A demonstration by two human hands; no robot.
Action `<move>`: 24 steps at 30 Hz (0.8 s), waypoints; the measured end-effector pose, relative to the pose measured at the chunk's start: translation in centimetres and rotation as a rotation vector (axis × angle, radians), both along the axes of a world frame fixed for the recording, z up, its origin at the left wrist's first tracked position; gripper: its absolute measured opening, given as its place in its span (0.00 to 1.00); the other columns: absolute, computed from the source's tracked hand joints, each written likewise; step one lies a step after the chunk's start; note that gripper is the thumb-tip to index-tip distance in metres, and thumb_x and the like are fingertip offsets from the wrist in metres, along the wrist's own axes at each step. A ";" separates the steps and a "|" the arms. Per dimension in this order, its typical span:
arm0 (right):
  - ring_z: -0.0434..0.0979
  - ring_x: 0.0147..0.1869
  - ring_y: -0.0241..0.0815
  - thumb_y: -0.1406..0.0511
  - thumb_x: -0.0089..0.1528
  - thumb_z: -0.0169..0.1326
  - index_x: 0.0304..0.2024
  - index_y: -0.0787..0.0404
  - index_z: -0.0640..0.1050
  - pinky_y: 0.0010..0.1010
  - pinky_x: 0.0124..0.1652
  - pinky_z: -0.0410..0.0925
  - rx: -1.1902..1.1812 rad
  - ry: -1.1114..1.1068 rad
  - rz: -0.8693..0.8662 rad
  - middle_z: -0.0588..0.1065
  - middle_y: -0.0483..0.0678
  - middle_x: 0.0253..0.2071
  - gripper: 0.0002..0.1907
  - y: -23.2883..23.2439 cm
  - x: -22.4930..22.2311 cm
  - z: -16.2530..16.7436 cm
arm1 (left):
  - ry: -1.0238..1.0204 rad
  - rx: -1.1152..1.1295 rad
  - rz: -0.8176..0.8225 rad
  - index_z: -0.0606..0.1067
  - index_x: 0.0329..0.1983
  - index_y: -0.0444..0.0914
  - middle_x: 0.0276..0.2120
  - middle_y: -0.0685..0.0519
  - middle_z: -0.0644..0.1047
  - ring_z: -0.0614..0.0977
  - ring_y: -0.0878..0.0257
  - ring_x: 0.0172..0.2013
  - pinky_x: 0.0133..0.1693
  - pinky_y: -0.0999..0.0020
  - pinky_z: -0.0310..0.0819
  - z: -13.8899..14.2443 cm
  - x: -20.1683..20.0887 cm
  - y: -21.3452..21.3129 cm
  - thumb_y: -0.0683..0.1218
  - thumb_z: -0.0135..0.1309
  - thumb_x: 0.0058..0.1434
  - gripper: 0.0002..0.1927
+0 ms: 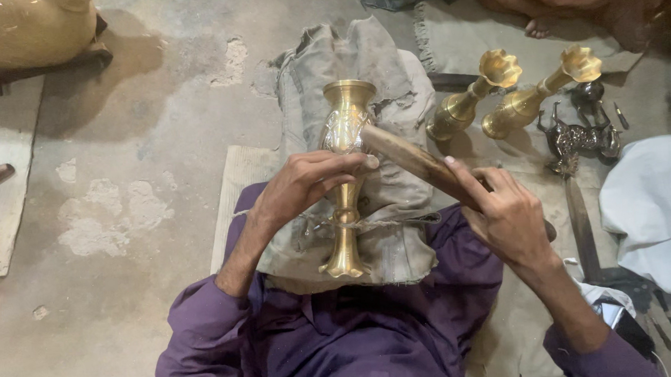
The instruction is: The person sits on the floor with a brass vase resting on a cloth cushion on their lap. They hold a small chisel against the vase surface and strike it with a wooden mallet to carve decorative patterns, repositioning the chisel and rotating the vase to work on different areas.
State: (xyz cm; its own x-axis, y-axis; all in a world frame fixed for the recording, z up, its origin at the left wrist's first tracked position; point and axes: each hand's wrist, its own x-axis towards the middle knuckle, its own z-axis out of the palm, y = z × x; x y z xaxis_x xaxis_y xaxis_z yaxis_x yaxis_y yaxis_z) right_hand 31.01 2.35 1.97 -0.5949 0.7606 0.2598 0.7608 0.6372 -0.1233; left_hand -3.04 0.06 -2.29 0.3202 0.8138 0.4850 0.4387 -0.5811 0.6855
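Note:
A tall brass vase (pixel 343 126) lies along a grey cloth-wrapped block (pixel 379 77) in front of me, its foot toward my lap. My left hand (pixel 300 187) rests on the vase's narrow middle with fingers bent over it, and seems to pinch a small tool against the metal. In my right hand (pixel 508 217) is a wooden mallet (pixel 407 157), gripped by its handle. The mallet's head sits right by my left fingertips at the vase's side.
Two more brass vases (pixel 474 98) (pixel 535 95) lie at the right beside a small dark metal animal figure (pixel 577 139). A white cloth (pixel 655 208) is at far right, a sack (pixel 23 33) at top left. Another person's bare foot (pixel 543 24) shows at the top.

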 end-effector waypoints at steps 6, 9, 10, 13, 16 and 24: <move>0.79 0.49 0.47 0.68 0.53 0.64 0.71 0.43 0.70 0.41 0.44 0.74 0.233 -0.028 0.003 0.76 0.48 0.50 0.42 0.3 0.8 1.1 | 0.024 -0.030 -0.044 0.75 0.63 0.48 0.45 0.52 0.84 0.86 0.56 0.42 0.45 0.60 0.83 0.8 0.2 0.0 0.41 0.62 0.62 0.25; 0.80 0.51 0.49 0.68 0.58 0.60 0.73 0.52 0.66 0.40 0.47 0.75 0.143 0.343 0.076 0.76 0.53 0.55 0.40 0.3 1.4 1.4 | 0.001 -0.013 -0.055 0.75 0.63 0.48 0.47 0.52 0.84 0.86 0.56 0.43 0.45 0.61 0.83 0.6 0.2 0.1 0.41 0.61 0.62 0.25; 0.79 0.48 0.48 0.68 0.60 0.61 0.73 0.53 0.67 0.39 0.44 0.75 0.183 0.248 0.085 0.77 0.52 0.52 0.38 0.5 1.6 1.6 | 0.006 -0.020 -0.049 0.75 0.63 0.47 0.46 0.52 0.84 0.86 0.56 0.42 0.44 0.61 0.83 0.4 0.1 0.2 0.41 0.62 0.62 0.25; 0.79 0.41 0.46 0.69 0.63 0.64 0.71 0.54 0.70 0.37 0.38 0.74 0.293 0.033 0.094 0.79 0.49 0.45 0.33 0.9 1.8 2.1 | 0.028 -0.036 -0.025 0.76 0.62 0.47 0.43 0.52 0.84 0.87 0.57 0.41 0.43 0.61 0.84 -0.4 0.3 0.3 0.42 0.62 0.61 0.24; 0.80 0.44 0.45 0.69 0.63 0.63 0.70 0.51 0.71 0.39 0.41 0.75 0.297 0.054 0.089 0.79 0.48 0.46 0.33 0.6 1.6 2.9 | -0.012 0.009 -0.014 0.75 0.62 0.44 0.44 0.51 0.84 0.87 0.56 0.43 0.44 0.61 0.84 -1.0 0.1 0.1 0.41 0.61 0.63 0.23; 0.78 0.43 0.44 0.69 0.58 0.58 0.69 0.51 0.68 0.36 0.39 0.74 0.139 0.281 0.091 0.76 0.50 0.47 0.35 1.2 -0.5 5.6 | -0.077 0.050 0.133 0.76 0.61 0.41 0.47 0.49 0.84 0.87 0.57 0.44 0.46 0.62 0.84 -1.8 0.8 -0.6 0.42 0.62 0.64 0.21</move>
